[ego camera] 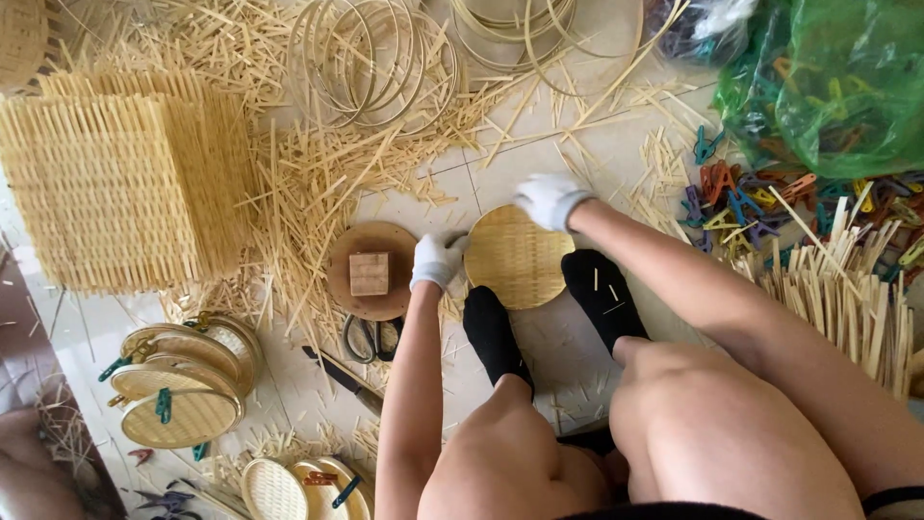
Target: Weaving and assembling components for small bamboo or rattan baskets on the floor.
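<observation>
A round woven bamboo disc [515,255] lies on the tiled floor between my two black-socked feet. My left hand [438,258], in a white glove, grips the disc's left edge. My right hand [549,199], also gloved in white, holds its upper right rim. Both hands are closed on the disc, and their fingers hide part of the rim.
A round wooden board [371,271] with a small wooden block sits left of the disc, scissors [367,338] below it. Woven bamboo mats [106,188] are stacked far left, bamboo hoops [371,58] at top, coloured clips [746,197] and bamboo strips [847,299] right, finished clipped discs [183,385] lower left.
</observation>
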